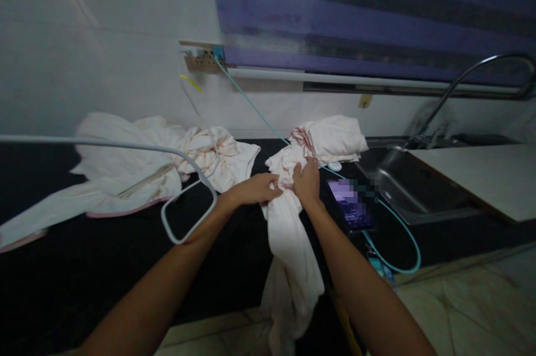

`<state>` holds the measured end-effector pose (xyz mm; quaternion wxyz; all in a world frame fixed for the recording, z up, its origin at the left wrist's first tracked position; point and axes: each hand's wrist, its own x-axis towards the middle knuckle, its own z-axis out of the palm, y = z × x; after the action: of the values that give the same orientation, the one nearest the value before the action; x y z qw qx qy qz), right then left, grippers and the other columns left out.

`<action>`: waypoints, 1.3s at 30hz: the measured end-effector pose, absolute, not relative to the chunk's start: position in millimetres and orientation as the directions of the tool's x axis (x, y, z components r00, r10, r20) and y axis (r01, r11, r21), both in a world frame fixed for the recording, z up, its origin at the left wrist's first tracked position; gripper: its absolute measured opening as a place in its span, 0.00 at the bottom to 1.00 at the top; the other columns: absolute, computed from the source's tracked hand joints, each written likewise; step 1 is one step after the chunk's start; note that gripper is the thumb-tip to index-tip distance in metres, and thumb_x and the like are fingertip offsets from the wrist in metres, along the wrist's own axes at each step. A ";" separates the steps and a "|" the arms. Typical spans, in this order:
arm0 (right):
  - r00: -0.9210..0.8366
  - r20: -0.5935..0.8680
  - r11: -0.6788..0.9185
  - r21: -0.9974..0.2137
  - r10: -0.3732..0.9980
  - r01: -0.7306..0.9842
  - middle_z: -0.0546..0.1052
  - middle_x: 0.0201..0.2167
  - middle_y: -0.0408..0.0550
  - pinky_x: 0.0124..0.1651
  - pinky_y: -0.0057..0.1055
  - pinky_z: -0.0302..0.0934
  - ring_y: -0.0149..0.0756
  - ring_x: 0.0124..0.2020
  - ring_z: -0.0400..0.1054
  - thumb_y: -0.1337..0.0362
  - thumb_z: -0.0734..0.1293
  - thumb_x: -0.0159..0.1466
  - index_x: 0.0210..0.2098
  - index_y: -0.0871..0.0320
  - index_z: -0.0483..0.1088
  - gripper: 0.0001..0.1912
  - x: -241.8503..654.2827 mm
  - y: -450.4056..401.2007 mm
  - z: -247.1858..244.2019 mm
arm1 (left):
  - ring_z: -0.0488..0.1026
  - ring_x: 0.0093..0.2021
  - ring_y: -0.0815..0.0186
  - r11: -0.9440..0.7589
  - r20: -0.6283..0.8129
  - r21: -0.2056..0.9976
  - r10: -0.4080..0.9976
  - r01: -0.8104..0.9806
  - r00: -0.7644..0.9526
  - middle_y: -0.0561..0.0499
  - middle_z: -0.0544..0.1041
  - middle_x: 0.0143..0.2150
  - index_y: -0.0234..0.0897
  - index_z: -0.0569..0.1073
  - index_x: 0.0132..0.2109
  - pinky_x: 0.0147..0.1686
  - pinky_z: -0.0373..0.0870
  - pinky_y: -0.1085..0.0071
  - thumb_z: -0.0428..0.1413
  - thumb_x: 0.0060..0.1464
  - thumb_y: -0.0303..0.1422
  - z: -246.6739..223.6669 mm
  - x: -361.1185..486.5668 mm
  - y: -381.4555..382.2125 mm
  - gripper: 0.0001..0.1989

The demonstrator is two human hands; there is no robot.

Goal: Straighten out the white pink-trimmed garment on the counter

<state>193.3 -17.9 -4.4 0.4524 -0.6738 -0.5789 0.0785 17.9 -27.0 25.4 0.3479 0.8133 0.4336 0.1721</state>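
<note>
Both hands bunching a white cloth at the counter's near edge.
Left hand (pixel 255 188) and right hand (pixel 307 180) pinch the cloth (pixel 288 244) side by side; its lower part hangs over the dark counter (pixel 104 255). Folded stack (pixel 333 138) just behind, loose pile (pixel 138 160) far left, phone (pixel 350 205) right, sink (pixel 419 188) beyond.

Home kitchen: steel sink (pixel 402 188), dark counter (pixel 104 255)
</note>
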 end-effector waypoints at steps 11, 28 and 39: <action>0.253 0.471 -0.033 -0.426 0.845 0.904 0.70 0.55 0.70 0.58 0.68 0.55 0.66 0.59 0.61 0.57 0.61 0.69 0.67 0.59 0.62 0.28 195.1 -129.6 8.0 | 0.77 0.53 0.52 -0.483 0.344 0.374 0.865 0.791 0.366 0.40 0.80 0.50 0.39 0.71 0.48 0.52 0.70 0.61 0.47 0.67 0.36 -12.2 26.3 -17.1 0.10; -0.099 0.518 0.329 -0.373 0.850 0.868 0.74 0.50 0.60 0.58 0.41 0.61 0.48 0.54 0.67 0.59 0.60 0.72 0.51 0.62 0.72 0.16 183.1 -38.1 0.2 | 0.73 0.43 0.58 -0.540 0.517 0.476 0.811 0.695 0.276 0.45 0.73 0.42 0.40 0.66 0.45 0.47 0.68 0.62 0.41 0.70 0.37 -6.0 25.1 -19.1 0.11; -0.004 0.510 0.301 -0.500 0.860 0.812 0.77 0.44 0.53 0.50 0.33 0.61 0.41 0.47 0.69 0.67 0.60 0.71 0.45 0.57 0.73 0.10 189.9 -23.7 -15.8 | 0.69 0.36 0.63 -0.547 0.331 0.655 0.828 0.521 0.453 0.52 0.73 0.33 0.40 0.65 0.35 0.38 0.63 0.69 0.52 0.62 0.52 8.2 25.7 -18.3 0.20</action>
<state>189.9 -23.7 -15.8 0.3863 -0.5905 -0.7079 0.0309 25.7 -18.3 8.2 0.2383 0.8184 0.4118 0.3221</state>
